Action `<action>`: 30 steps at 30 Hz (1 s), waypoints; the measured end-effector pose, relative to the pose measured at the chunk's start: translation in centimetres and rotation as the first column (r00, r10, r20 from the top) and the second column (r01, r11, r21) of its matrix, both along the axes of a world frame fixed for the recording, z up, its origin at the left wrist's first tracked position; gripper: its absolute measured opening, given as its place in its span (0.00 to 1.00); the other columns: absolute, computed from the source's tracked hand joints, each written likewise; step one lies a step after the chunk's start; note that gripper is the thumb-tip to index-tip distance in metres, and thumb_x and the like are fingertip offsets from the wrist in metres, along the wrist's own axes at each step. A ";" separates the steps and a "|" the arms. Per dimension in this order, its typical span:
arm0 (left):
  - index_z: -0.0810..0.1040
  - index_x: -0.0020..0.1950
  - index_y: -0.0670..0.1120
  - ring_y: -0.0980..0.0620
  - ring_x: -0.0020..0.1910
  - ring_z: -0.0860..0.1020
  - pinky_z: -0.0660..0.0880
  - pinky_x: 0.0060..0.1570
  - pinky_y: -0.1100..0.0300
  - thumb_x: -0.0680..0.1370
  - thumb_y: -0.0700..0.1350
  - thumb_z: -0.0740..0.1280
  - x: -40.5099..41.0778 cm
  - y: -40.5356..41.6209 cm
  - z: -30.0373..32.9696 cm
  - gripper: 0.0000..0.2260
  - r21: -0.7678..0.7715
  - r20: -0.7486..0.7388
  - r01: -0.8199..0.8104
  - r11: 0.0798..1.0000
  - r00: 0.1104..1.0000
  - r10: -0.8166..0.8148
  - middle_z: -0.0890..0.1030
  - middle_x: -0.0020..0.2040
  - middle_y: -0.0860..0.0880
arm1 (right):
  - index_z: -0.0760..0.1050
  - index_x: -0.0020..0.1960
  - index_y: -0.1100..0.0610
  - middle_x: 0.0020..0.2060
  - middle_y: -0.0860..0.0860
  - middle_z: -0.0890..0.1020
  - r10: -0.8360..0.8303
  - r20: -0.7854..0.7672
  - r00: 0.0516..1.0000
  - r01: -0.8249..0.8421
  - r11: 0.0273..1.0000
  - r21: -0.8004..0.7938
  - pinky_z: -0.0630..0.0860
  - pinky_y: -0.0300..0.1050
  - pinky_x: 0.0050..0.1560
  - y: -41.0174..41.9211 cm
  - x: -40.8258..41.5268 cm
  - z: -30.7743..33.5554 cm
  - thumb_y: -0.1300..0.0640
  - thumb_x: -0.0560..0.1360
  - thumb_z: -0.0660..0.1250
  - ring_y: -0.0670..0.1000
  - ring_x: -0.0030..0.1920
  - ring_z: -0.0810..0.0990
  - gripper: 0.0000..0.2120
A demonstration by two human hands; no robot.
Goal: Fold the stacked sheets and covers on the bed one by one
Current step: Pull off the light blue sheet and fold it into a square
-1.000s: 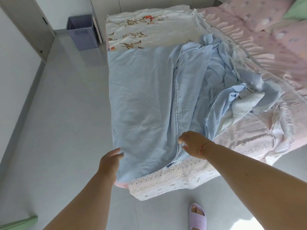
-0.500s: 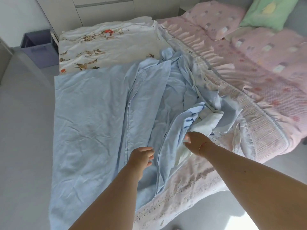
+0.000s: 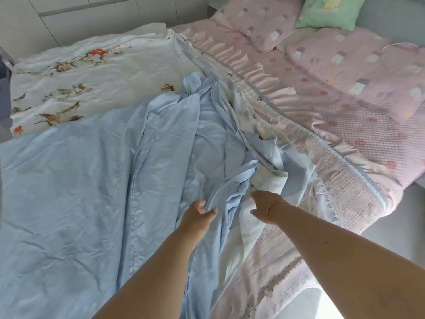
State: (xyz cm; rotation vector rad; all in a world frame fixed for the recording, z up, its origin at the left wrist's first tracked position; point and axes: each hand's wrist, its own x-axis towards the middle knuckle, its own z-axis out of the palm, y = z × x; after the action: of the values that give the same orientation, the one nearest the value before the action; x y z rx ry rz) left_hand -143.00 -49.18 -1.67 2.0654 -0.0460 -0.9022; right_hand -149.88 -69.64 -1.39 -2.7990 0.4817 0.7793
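A light blue sheet [image 3: 76, 180] lies spread over the left half of the bed, flat on the left and bunched into folds toward the middle. My left hand [image 3: 197, 215] pinches a fold of the blue sheet at the bunched part. My right hand [image 3: 264, 206] rests just to its right, fingers curled at the pale edge of the same bunch; whether it grips cloth is unclear. Under the blue sheet lies a white floral sheet [image 3: 92, 72] at the far left and a pink-white frilled cover [image 3: 322, 171] on the right.
Pink patterned pillows [image 3: 259, 21] and a green pillow [image 3: 331, 10] sit at the head of the bed, far right. White cabinets [image 3: 76, 12] stand behind the bed. Grey floor [image 3: 400, 217] shows at the right, beyond the bed corner.
Both hands left the sheet's near edge and moved forward and right to the bunched middle. The left hand now pinches a fold; my view has shifted closer over the bed.
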 end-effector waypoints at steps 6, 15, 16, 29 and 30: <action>0.73 0.64 0.44 0.52 0.53 0.78 0.71 0.48 0.63 0.74 0.50 0.70 1.2 -4.9 -2.1 0.21 0.009 0.082 0.048 0.999 0.995 -0.049 0.79 0.56 0.50 | 0.55 0.75 0.49 0.68 0.50 0.70 0.305 -0.205 0.930 -0.329 0.939 -0.097 0.37 0.53 0.76 -3.3 1.8 -2.3 0.61 0.73 0.60 0.50 0.73 0.62 0.33; 0.59 0.76 0.46 0.42 0.69 0.70 0.66 0.67 0.53 0.73 0.57 0.70 3.3 -11.4 -4.0 0.37 0.420 0.163 -0.015 0.907 0.985 -0.059 0.71 0.70 0.43 | 0.68 0.64 0.50 0.60 0.49 0.69 0.309 -0.175 0.935 -0.274 0.942 0.195 0.72 0.44 0.49 -10.7 1.6 -0.9 0.61 0.72 0.60 0.53 0.61 0.72 0.21; 0.58 0.77 0.47 0.42 0.68 0.70 0.67 0.67 0.53 0.73 0.57 0.70 3.3 -11.8 -4.1 0.38 0.414 0.115 -0.030 0.910 0.993 -0.020 0.71 0.70 0.43 | 0.65 0.68 0.47 0.64 0.47 0.66 0.286 -0.157 0.945 -0.246 0.941 0.233 0.71 0.44 0.52 -11.2 1.9 -1.1 0.58 0.72 0.60 0.52 0.65 0.69 0.24; 0.81 0.48 0.48 0.59 0.33 0.72 0.69 0.39 0.61 0.79 0.53 0.65 -4.5 -15.7 -1.7 0.10 0.085 0.103 0.096 0.992 0.989 -0.105 0.75 0.32 0.56 | 0.74 0.42 0.62 0.30 0.58 0.75 -0.420 -0.523 0.742 0.630 0.702 0.330 0.70 0.40 0.30 -17.4 3.4 -0.2 0.46 0.81 0.52 0.52 0.26 0.72 0.22; 0.81 0.46 0.49 0.61 0.32 0.71 0.68 0.37 0.63 0.79 0.54 0.64 -5.1 -15.9 -1.7 0.10 0.077 0.100 0.111 0.991 0.988 -0.119 0.74 0.30 0.57 | 0.74 0.46 0.61 0.33 0.59 0.77 -0.548 -0.486 0.681 0.732 0.530 0.428 0.73 0.42 0.34 -17.5 4.5 -0.6 0.43 0.80 0.54 0.53 0.30 0.75 0.22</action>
State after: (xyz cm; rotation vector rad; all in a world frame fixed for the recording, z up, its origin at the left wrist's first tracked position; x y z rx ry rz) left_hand -148.11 -65.03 -3.34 2.1938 -0.1931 -0.8762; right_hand -145.40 -87.18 -2.03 -1.6923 1.0461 0.9410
